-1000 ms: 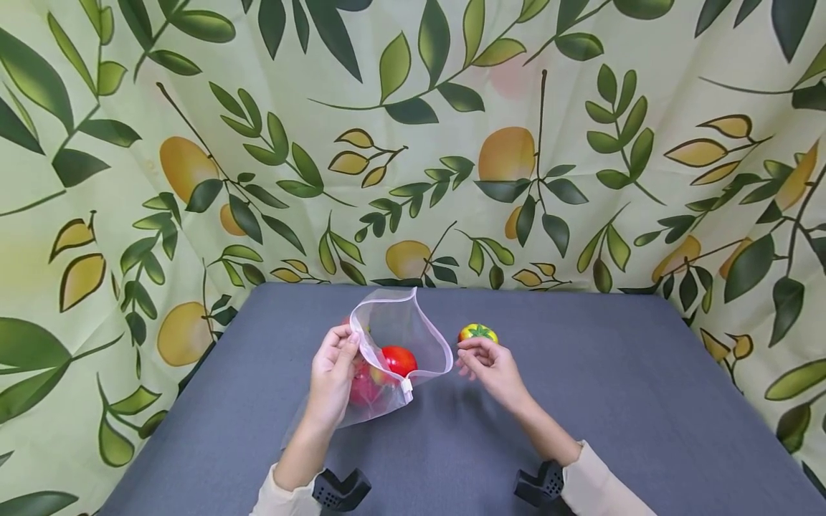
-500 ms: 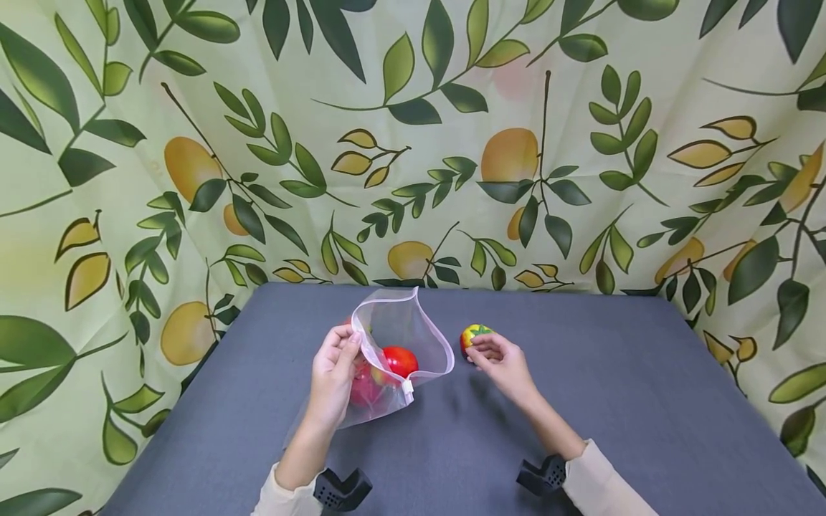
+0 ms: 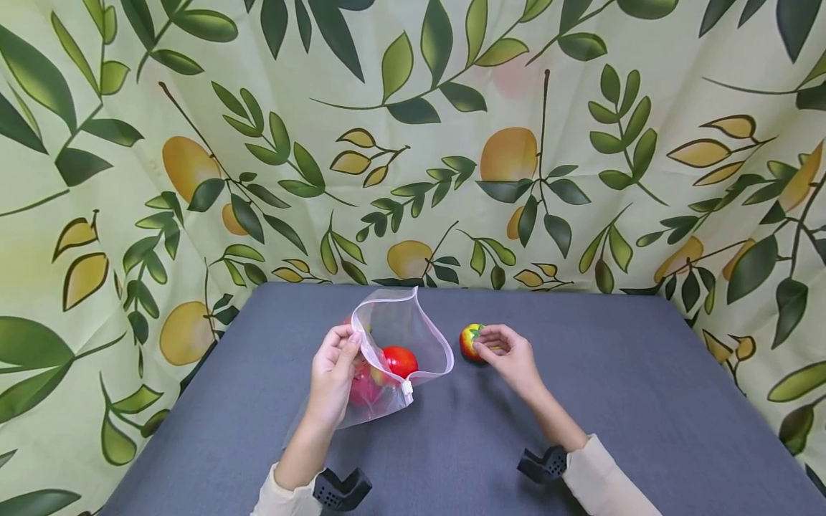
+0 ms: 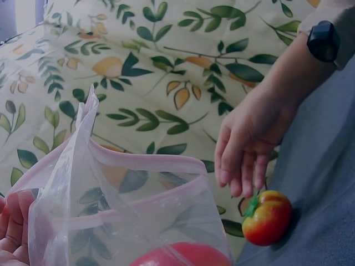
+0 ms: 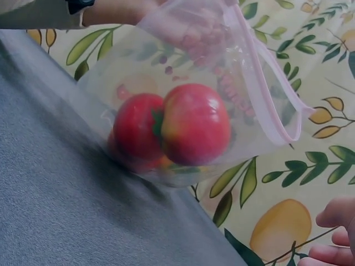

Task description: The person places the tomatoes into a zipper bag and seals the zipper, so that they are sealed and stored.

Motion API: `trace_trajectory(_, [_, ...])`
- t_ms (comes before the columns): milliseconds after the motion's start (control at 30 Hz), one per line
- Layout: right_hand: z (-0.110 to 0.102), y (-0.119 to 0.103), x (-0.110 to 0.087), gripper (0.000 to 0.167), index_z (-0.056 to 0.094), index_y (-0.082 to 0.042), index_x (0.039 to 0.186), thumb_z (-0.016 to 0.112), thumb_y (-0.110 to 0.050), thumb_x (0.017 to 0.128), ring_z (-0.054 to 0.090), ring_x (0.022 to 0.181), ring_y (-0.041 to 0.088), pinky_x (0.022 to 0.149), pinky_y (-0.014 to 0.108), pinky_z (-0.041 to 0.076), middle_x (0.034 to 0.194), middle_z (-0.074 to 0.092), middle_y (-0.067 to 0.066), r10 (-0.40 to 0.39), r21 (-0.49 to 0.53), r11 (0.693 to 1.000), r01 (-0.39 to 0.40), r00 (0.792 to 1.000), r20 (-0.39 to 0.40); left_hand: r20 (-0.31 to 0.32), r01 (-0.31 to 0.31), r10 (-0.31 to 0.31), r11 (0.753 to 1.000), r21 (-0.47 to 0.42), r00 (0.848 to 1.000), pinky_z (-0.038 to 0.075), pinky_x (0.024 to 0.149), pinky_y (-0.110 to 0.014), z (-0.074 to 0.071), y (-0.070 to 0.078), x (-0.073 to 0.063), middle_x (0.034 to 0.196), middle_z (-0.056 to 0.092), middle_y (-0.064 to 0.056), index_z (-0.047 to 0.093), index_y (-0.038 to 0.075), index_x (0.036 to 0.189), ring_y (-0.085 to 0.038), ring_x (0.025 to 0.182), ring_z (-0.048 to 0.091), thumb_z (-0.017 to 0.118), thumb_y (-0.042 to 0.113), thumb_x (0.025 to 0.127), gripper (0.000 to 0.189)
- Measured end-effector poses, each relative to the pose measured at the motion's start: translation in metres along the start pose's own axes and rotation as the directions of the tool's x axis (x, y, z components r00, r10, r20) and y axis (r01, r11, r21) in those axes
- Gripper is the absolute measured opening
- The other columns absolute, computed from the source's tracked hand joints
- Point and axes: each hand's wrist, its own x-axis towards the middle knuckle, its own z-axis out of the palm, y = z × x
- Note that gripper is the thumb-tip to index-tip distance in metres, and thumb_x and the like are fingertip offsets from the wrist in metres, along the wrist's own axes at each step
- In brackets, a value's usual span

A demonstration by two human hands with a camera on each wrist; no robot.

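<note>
My left hand (image 3: 332,374) pinches the rim of a see-through zip bag (image 3: 422,337) with a pale pink edge and a white slider (image 3: 406,389). The bag's mouth gapes toward the right. Inside it lie several red tomatoes; in the right wrist view two red tomatoes (image 5: 195,124) show plainly through the side. To the right of the bag, a red-and-yellow tomato (image 3: 469,341) with a green leafy top rests on the table. My right hand (image 3: 514,360) is beside it, fingertips (image 4: 247,188) right at the leafy top in the left wrist view, fingers loosely extended.
A dark grey cloth covers the table (image 3: 619,401). Behind and at both sides hangs a leaf-and-fruit patterned curtain (image 3: 445,215). Black devices sit on both wrists, one a wrist camera (image 3: 544,464) at the right sleeve.
My right hand has shifted slightly right, from in front of the loose tomato to its right side. That tomato has tipped, its leafy top turning toward the hand. My left hand and the bag stay put.
</note>
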Motion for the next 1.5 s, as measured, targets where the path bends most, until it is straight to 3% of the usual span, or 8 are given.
trace_trajectory(467, [-0.008,0.004,0.003,0.033,0.059,0.015,0.105,0.074,0.006,0.077,0.061,0.076,-0.008,0.072,0.01,0.054,0.096,0.066,0.035,-0.06,0.014,0.998,0.06,0.998,-0.005,0.005,0.004,-0.004,1.0,-0.012,1.0,0.053,0.074,-0.012,0.0,-0.001,0.001,0.08,0.058,0.013,0.049,0.015,0.101,0.002,0.073,0.058,0.044,0.004,0.099,0.011])
trace_trajectory(900, [-0.016,0.012,0.006,0.034,0.059,0.014,0.106,0.075,0.006,0.076,0.06,0.074,-0.01,0.071,0.008,0.053,0.096,0.065,0.035,-0.054,-0.015,0.998,0.053,0.997,-0.056,0.009,0.006,-0.006,1.0,0.005,1.0,0.054,0.075,-0.012,0.001,0.0,-0.001,0.081,0.059,0.013,0.049,0.013,0.102,0.002,0.074,0.057,0.045,0.006,0.1,0.009])
trace_trajectory(1133, [-0.02,0.019,0.01,0.032,0.06,0.012,0.105,0.074,0.004,0.077,0.062,0.08,-0.006,0.071,0.007,0.052,0.103,0.065,0.032,-0.005,-0.038,0.999,0.001,0.995,-0.102,0.012,0.004,-0.004,1.0,0.007,1.0,0.053,0.074,-0.012,0.001,0.0,0.0,0.08,0.058,0.013,0.049,0.013,0.102,0.001,0.073,0.057,0.044,0.005,0.1,0.009])
trace_trajectory(1367, [-0.025,0.024,0.011,0.036,0.059,0.009,0.11,0.075,-0.001,0.079,0.066,0.092,0.005,0.079,0.013,0.054,0.112,0.065,0.03,0.042,-0.081,0.996,-0.049,0.995,-0.095,0.007,0.011,-0.011,1.0,0.011,1.0,0.054,0.074,-0.012,0.001,0.0,0.0,0.08,0.058,0.013,0.049,0.013,0.102,0.001,0.072,0.057,0.045,0.006,0.1,0.009])
trace_trajectory(1500, [-0.027,0.027,0.013,0.038,0.058,0.009,0.113,0.075,-0.002,0.08,0.064,0.096,0.005,0.08,0.013,0.054,0.116,0.062,0.031,0.067,-0.074,0.995,-0.072,0.995,-0.076,0.002,0.016,-0.016,1.0,0.015,1.0,0.053,0.074,-0.012,0.001,0.0,0.0,0.079,0.058,0.013,0.049,0.013,0.102,0.001,0.072,0.057,0.045,0.006,0.1,0.009])
